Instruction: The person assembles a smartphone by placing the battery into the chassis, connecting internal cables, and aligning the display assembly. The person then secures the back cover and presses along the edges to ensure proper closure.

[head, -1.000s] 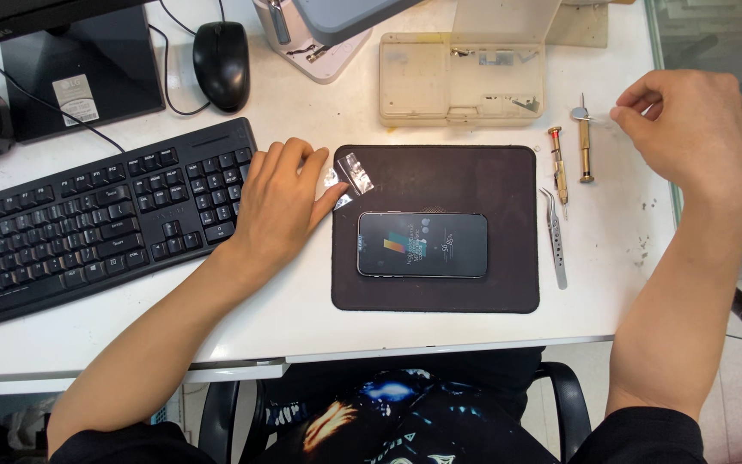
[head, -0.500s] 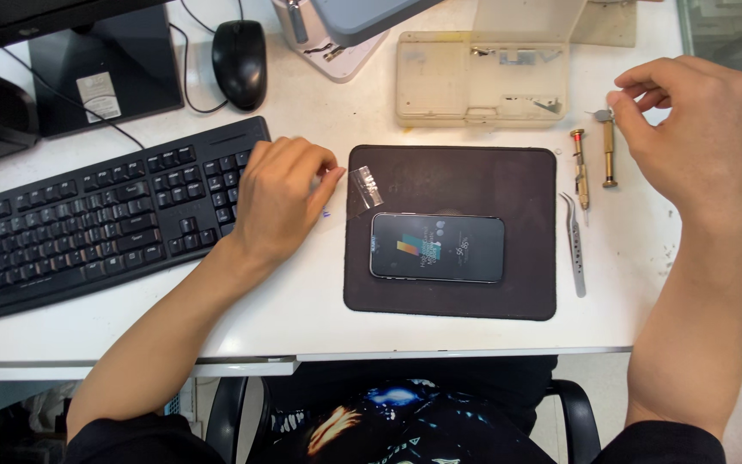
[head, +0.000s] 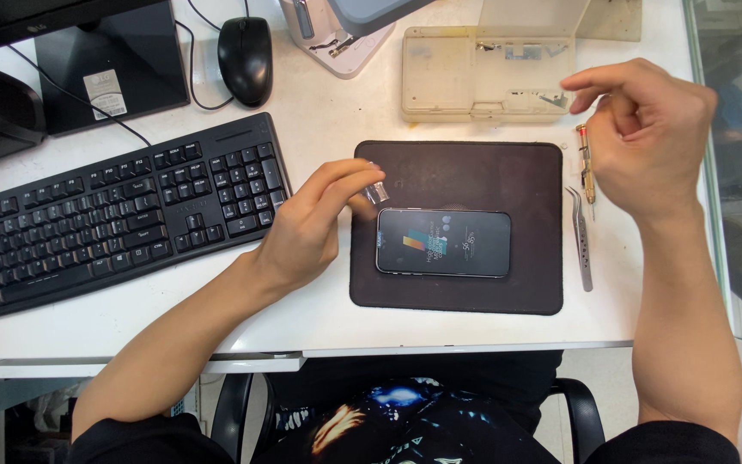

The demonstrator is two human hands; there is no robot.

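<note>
Glossy glass phone (head: 443, 243), matt mat (head: 457, 172)

Phone-repair workbench: dark work mat (head: 457, 172), tweezers (head: 581, 236), screwdriver (head: 586, 163), clear parts box (head: 474, 73), keyboard (head: 113, 210).

The left hand (head: 307, 228) now lifts off the worktop, pinching the small clear strip (head: 376, 192) above the mat's corner; the right hand (head: 646, 129) drifts left, over the screwdriver (head: 585, 159).

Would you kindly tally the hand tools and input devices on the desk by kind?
Screwdrivers: 1
Tweezers: 1
Keyboards: 1
Mice: 1
Total: 4
</note>
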